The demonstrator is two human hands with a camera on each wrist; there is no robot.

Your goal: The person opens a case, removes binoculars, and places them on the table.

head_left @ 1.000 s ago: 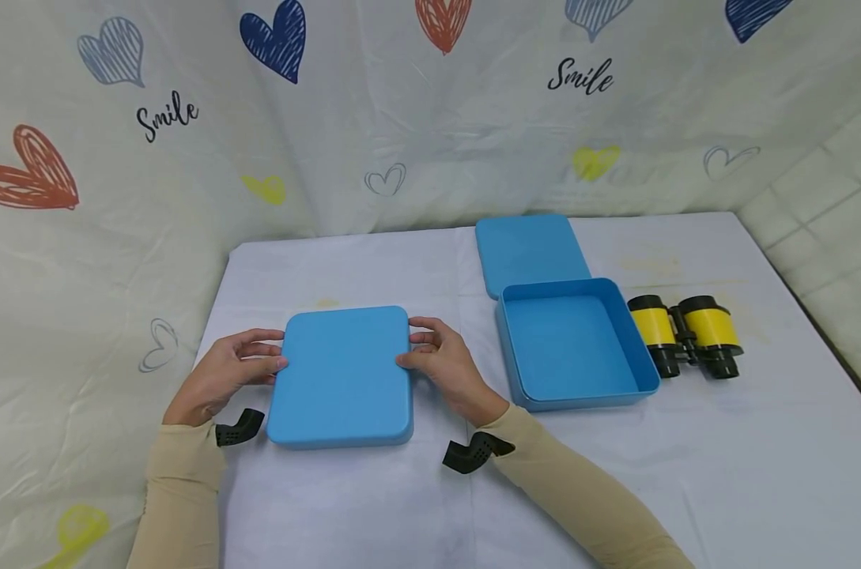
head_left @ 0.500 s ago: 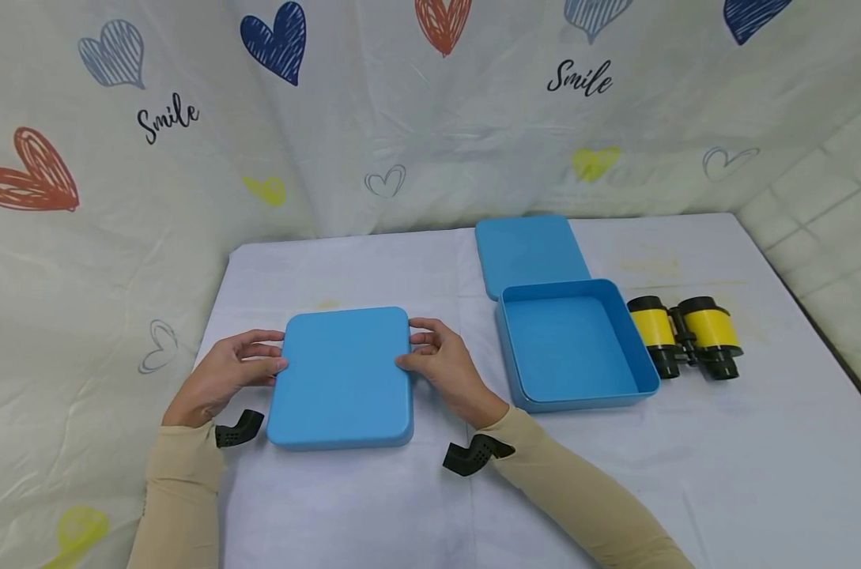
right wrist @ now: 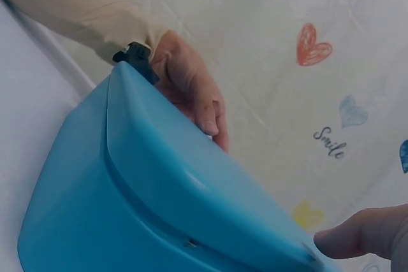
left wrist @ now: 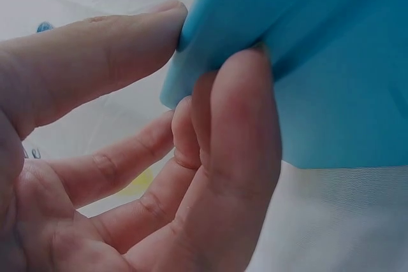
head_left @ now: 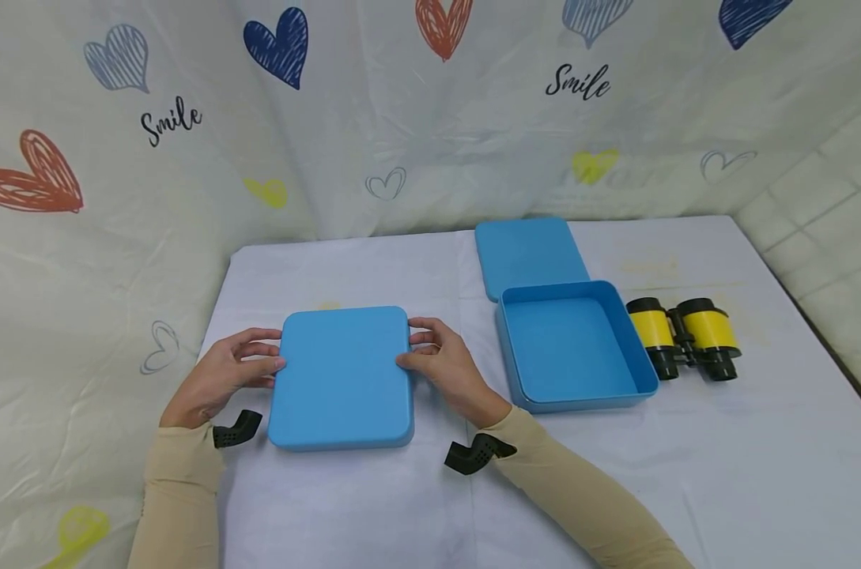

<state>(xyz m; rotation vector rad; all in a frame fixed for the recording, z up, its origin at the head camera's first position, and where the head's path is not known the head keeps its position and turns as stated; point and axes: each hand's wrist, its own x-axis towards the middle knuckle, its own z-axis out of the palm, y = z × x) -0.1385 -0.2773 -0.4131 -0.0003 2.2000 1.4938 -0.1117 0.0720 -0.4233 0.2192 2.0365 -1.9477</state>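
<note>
A square blue box stands on the left half of the table with its blue lid on top. My left hand pinches the lid's left edge, thumb on the outside and fingertips under the rim in the left wrist view. At the right edge, my right hand grips the lid with its thumb near the top corner; its other fingers are partly hidden. A dark seam runs between lid and box in the right wrist view.
Right of my right hand sits an uncovered blue box. Behind it lies a second blue lid, partly covered by that box. Yellow and black binoculars stand close by its right side. A heart-printed sheet hangs behind the white-covered table.
The lid's left edge has shifted very slightly left along with my left hand. My right hand stays almost still, and the head view has tilted a little.
</note>
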